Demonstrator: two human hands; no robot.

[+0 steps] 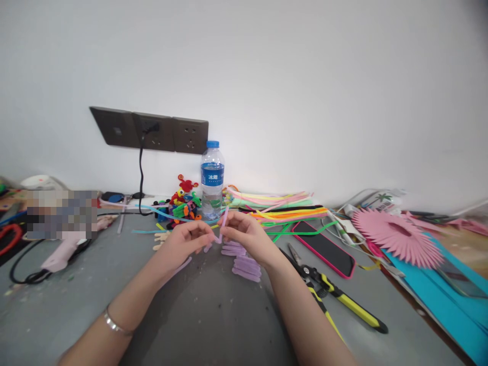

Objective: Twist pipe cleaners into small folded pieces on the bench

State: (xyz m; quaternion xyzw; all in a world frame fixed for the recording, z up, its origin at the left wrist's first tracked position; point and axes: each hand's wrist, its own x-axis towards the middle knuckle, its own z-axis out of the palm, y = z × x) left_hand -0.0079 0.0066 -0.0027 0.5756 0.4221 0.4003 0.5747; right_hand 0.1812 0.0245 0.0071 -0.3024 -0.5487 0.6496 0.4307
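Between my two hands is a light purple pipe cleaner (224, 217), bent into a narrow V. My left hand (192, 239) pinches its lower left part with thumb and fingertips. The upright part is gripped by my right hand (244, 231), with its tip standing above the fingers. Just below lie folded purple pipe cleaner pieces (247, 268) in a small stack, with more pieces beside them (233, 248). Another purple length (179, 269) lies partly hidden by my left forearm.
A water bottle (212, 178) stands at the wall beside colourful pipe cleaner figures (185, 201). Bundled pipe cleaners (282, 213) lie behind my right hand. Yellow-black pliers (343, 297) and a pink-edged phone (328, 249) are at right. A pink glue gun (64, 251) lies left.
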